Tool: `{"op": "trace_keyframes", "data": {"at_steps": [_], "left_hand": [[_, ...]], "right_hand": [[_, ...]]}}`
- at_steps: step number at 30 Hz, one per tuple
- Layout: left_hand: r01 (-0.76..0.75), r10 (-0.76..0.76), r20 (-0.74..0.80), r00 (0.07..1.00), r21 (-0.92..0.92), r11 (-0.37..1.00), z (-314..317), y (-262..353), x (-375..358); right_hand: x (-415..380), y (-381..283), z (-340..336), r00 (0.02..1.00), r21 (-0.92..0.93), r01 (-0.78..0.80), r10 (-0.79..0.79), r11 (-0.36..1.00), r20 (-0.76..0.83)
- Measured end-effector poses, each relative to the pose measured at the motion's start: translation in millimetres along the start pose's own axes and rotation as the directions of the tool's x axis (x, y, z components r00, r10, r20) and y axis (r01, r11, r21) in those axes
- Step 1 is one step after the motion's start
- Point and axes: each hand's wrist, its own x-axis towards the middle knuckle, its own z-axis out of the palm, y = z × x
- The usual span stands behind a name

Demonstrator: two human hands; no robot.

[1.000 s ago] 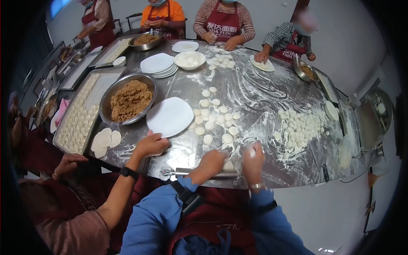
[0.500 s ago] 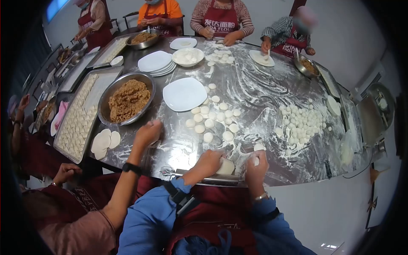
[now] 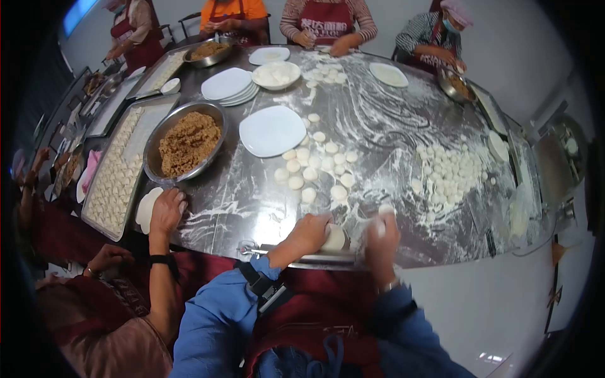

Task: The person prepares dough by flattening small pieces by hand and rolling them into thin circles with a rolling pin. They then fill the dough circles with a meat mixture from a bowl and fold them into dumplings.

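Observation:
My left hand [image 3: 307, 234] is at the near table edge, fingers bent over the left side of a flat, pale dough wrapper [image 3: 336, 238]. To its right, my right hand [image 3: 382, 242] is curled and smeared by motion. Something small and white shows at its fingers, too blurred to name. Just beyond that hand is a pale dough piece [image 3: 386, 208]. Flattened dough rounds [image 3: 308, 195] lie loosely ahead of my hands on the floured steel table [image 3: 372, 170]. A larger heap of small dough pieces [image 3: 450, 176] is farther right.
A filling bowl [image 3: 189, 145], a square white plate [image 3: 272, 131] and stacked plates [image 3: 227, 85] stand to the left. Beyond them is a tray of dumplings [image 3: 113, 189]. A co-worker's hand [image 3: 167, 211] is over wrappers [image 3: 146, 211] at left. Other people work across the table.
The left co-worker's hand has moved from beside the filling bowl down onto the wrappers. My right hand has shifted slightly and blurred. The far-right person's hand has left the plate for the bowl.

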Motion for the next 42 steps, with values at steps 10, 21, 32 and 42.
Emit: {"op": "trace_keyframes", "data": {"at_steps": [10,21,32,42], "left_hand": [[0.034,-0.035,0.018,0.999,0.010,0.999,0.4,-1.0,5.6],[0.014,-0.015,-0.019,1.000,-0.017,1.000,-1.0,2.2,14.9],[-0.083,0.082,-0.051,0.995,-0.016,0.996,9.7,-1.4,7.3],[0.030,-0.033,-0.108,0.994,-0.028,0.999,11.8,4.5,1.7]], "right_hand": [[6.6,-1.8,1.6,1.000,-0.031,0.012,-0.012,0.999,0.011],[19.7,-6.3,12.7,0.998,-0.033,-0.066,0.066,0.997,-0.001],[35.0,-8.3,20.9,0.999,-0.118,0.014,-0.008,0.993,0.053],[45.0,-8.0,28.7,0.999,-0.103,0.005,0.000,0.995,0.051]]}}
